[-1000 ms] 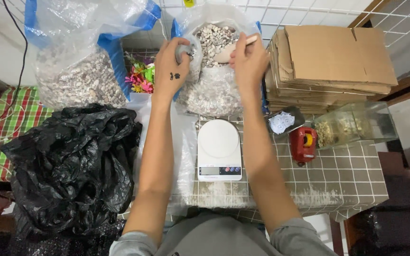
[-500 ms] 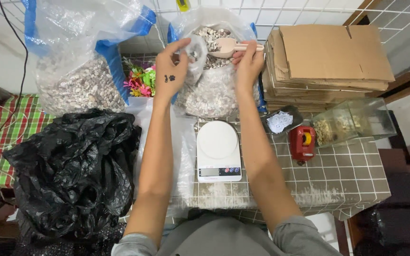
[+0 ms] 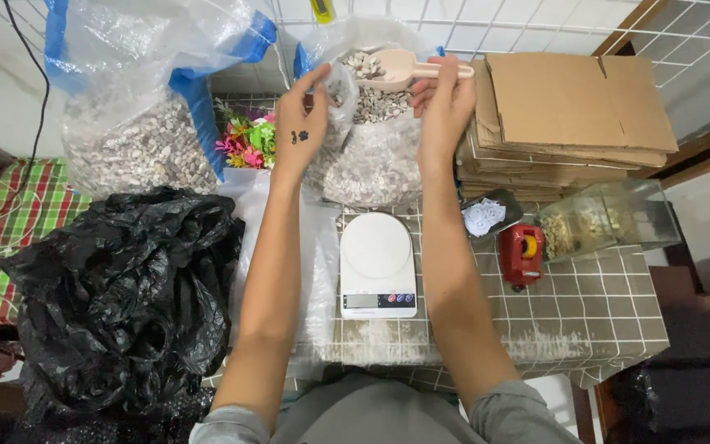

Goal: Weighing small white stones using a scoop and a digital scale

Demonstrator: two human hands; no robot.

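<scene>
Both hands have lifted a little since half a second ago, and the scoop now sits higher over the bag, full of small stones.

The right hand [image 3: 445,103] is closed around the handle of the pale scoop [image 3: 396,67]. The scoop is held flat above the open clear bag of stones [image 3: 371,156], at the far side of the counter [image 3: 585,321]. The left hand [image 3: 304,123] pinches the left edge of that bag, with thumb and fingers close together on the plastic.

Just near the bag, between the two arms, a white kitchen scale [image 3: 377,265] sits on the counter with nothing on its round plate.

To the far left stands a bigger clear bag with blue edges [image 3: 137,123], also full of small stones. Between the two bags are some bright plastic flowers [image 3: 248,141]. A big crumpled black plastic bag [image 3: 117,288] lies on the near left.

To the right of the stone bag is a stack of flat brown cardboard [image 3: 573,115]. Near it lie a clear box [image 3: 610,222], a small red tape holder [image 3: 523,251] and a little dark tray with white bits [image 3: 486,215].
</scene>
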